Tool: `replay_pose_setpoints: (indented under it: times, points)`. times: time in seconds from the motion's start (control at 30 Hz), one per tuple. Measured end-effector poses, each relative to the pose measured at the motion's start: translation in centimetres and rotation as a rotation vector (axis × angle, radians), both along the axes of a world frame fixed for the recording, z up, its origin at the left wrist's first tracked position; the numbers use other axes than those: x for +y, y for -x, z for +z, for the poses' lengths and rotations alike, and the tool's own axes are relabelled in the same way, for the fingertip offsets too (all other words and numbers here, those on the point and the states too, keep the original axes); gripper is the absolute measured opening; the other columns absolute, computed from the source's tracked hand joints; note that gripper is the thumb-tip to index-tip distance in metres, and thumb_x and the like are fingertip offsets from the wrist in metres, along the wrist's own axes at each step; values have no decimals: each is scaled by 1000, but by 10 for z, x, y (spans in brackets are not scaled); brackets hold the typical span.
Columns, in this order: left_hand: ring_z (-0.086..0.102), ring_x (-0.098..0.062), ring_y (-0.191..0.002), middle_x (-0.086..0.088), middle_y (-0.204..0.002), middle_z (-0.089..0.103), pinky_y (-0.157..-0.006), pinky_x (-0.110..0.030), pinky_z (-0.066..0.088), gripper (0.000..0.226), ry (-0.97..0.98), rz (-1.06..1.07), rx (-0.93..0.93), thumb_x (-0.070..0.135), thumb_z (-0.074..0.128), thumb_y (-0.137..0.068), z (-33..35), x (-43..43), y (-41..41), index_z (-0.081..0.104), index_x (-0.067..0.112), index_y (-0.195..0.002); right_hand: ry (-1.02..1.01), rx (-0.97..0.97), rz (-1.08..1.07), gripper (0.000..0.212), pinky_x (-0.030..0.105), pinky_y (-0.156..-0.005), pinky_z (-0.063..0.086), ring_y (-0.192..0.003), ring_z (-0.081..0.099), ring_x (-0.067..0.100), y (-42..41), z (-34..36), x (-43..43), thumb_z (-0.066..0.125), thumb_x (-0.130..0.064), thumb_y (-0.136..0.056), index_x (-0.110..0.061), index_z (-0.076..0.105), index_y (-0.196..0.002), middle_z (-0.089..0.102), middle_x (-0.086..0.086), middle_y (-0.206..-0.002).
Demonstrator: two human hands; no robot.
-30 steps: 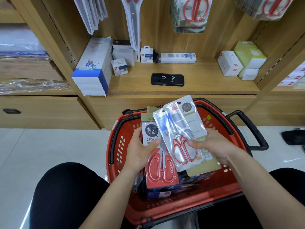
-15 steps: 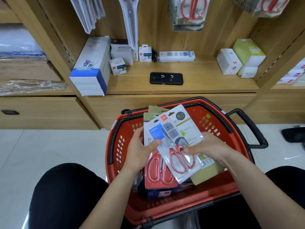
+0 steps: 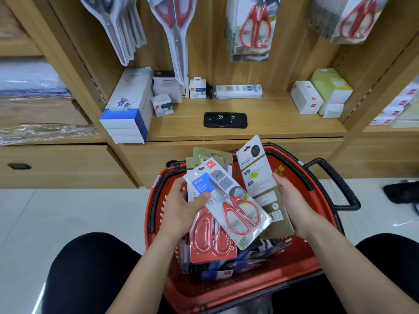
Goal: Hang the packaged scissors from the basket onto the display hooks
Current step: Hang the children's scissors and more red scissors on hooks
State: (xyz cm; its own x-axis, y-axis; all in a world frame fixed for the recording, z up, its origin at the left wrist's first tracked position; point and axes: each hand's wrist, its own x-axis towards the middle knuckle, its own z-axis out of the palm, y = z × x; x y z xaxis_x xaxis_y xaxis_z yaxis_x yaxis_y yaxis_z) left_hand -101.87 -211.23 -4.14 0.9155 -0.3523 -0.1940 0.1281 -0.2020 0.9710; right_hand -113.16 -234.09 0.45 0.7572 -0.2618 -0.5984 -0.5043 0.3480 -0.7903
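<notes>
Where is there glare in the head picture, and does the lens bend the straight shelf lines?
Head view: glare streaks the clear blister pack in the left hand and the floor at right; the shelf upright leans outward, a wide-angle distortion; small print on the card pack in the right hand is unreadable.

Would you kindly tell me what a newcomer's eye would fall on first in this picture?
The red basket at bottom centre stands out. Over it, the left hand grips a fan of scissor packs with bright red handles, and the right hand holds one pack turned back-side up. Above, more packaged scissors hang on the wooden display wall, and a black phone lies on the shelf between.
</notes>
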Motion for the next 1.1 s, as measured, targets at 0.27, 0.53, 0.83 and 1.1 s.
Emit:
replay_pose_setpoints:
  times: [0.27,0.53,0.83,1.1]
  points:
    - [76,-17,-96,7,-101,79,-72,-26,61,46,24,-3,-59,5,82,-86,22,6,0,59,30,-116,272,-67,110,76,41,-85,61,-92,78,21,0,3,11,89,-57,-64,-33,62,-131,78,2,-109]
    - [75,-26,-100,-7,-111,77,-89,-52,60,46,40,81,-126,4,82,-86,57,17,-14,58,28,-117,292,-182,-10,23,52,-85,61,-86,76,36,-13,38,-1,64,-17,-101,-5,65,-120,78,18,-99]
    - [79,-29,-86,-4,-98,80,-79,-55,63,39,189,229,-154,10,82,-87,122,42,-33,59,23,-115,141,-461,-77,43,46,-76,64,-86,75,35,-43,117,-3,61,14,-90,-2,59,-130,73,26,-112]
    - [78,-14,-75,0,-95,78,-58,-30,59,39,314,300,-281,8,80,-88,212,49,-81,57,22,-116,299,-733,-224,38,39,-70,63,-86,78,26,-106,240,4,64,1,-96,-32,65,-112,80,10,-99]
